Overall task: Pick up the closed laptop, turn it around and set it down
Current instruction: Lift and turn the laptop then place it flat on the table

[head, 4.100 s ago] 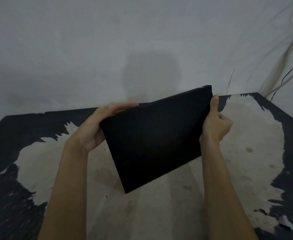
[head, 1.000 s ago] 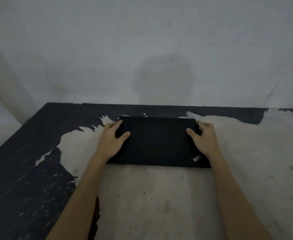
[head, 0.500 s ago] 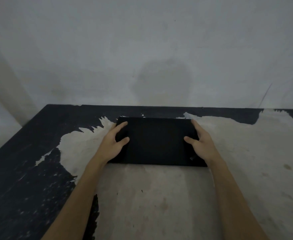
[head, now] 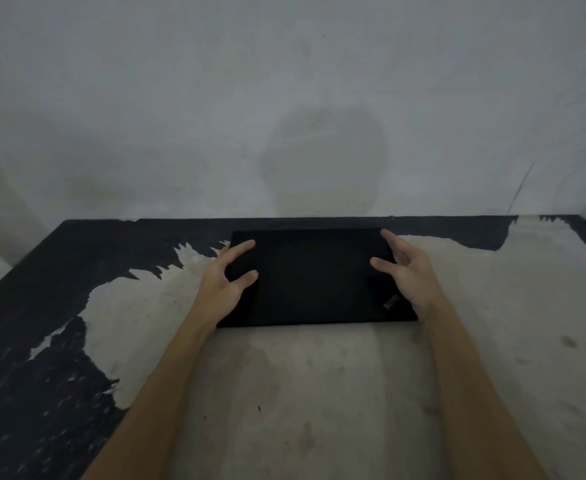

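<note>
The closed black laptop (head: 314, 277) lies flat on the worn table (head: 319, 393), near its far edge, with a small logo at its near right corner. My left hand (head: 227, 280) hovers at the laptop's left side, fingers spread and thumb over the lid. My right hand (head: 405, 268) is at the right side, fingers apart and lifted off the lid. Neither hand grips the laptop.
The table top is pale where the black coating has peeled, with black patches at the left (head: 24, 323) and along the back edge. A plain grey wall (head: 284, 98) rises right behind the table.
Earlier the laptop was held tilted in the air; it came down flat on the table. Since half a second ago both hands have loosened and their fingers have lifted off the lid.
</note>
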